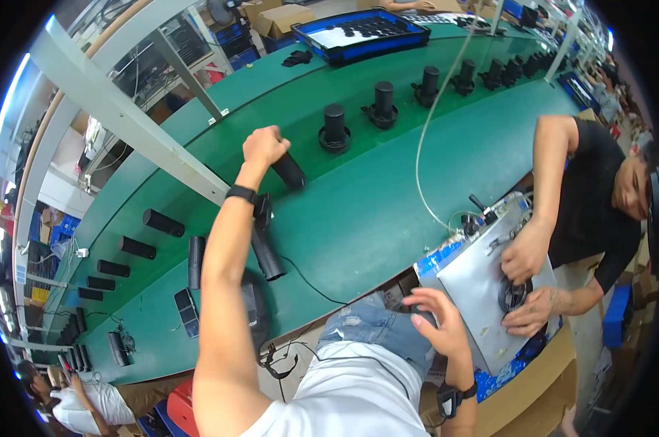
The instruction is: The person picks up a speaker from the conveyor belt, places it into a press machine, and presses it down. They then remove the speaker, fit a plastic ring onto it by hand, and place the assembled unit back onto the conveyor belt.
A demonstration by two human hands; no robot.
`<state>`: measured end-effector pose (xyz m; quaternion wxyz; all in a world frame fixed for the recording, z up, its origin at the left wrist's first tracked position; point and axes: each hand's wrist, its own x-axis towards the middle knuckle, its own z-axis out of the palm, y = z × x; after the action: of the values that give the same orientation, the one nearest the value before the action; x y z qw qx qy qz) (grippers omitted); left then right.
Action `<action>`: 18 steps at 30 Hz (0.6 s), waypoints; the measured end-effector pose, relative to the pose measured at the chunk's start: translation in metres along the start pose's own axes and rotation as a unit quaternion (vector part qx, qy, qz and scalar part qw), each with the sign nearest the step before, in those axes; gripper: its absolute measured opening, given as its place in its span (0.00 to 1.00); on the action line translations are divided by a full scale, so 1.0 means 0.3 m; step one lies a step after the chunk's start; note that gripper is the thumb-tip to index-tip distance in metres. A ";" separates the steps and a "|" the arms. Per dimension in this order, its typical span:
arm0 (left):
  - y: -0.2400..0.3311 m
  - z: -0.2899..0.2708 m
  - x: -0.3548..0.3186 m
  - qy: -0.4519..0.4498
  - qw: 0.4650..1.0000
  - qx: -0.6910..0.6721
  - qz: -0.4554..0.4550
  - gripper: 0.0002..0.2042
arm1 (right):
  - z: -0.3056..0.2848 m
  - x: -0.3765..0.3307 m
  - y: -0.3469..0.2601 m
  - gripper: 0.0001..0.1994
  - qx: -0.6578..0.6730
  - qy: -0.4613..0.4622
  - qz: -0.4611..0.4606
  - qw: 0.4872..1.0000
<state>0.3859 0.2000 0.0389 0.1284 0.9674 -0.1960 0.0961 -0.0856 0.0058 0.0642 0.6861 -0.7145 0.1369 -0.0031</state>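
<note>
My left hand (pixel 265 148) reaches across the green conveyor belt, its fingers closed around the top of a tilted black cylinder (pixel 289 173). A second black cylinder (pixel 268 256) lies beside my left forearm, and a third (pixel 196 262) lies on the other side of it. My right hand (pixel 442 324) hovers low in front of my lap, thumb and fingers curved and apart. A small dark shape shows between thumb and fingers; whether the hand touches it I cannot tell. Past my left hand, a black cylinder (pixel 334 124) stands upright in a round black base with coiled cable.
More black cylinders (pixel 163 223) lie leftward; others (pixel 383 100) stand in bases rightward. A phone-like device (pixel 186 312) lies near a dark box (pixel 255 309). At right, a co-worker's hands (pixel 530 284) handle a black round part on a metal fixture (pixel 475 280). A blue-rimmed tray (pixel 362 36) stands behind.
</note>
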 end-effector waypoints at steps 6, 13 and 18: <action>0.593 -0.304 -0.441 -0.385 0.690 -0.422 0.445 0.37 | 0.005 0.220 -0.006 0.34 0.193 0.009 -0.100 0.976; 0.741 -0.139 -0.799 -0.383 0.599 -0.684 0.161 0.29 | -0.095 0.105 -0.070 0.38 0.300 0.128 -0.194 0.925; 0.834 -0.033 -1.013 -0.552 0.408 -0.719 0.115 0.30 | -0.209 -0.007 -0.028 0.36 0.355 0.157 -0.214 0.896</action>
<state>0.0086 0.0877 0.0291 0.6284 0.3325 -0.3312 -0.6204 -0.0982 -0.0551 0.0764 0.8462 -0.4261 0.0765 -0.3107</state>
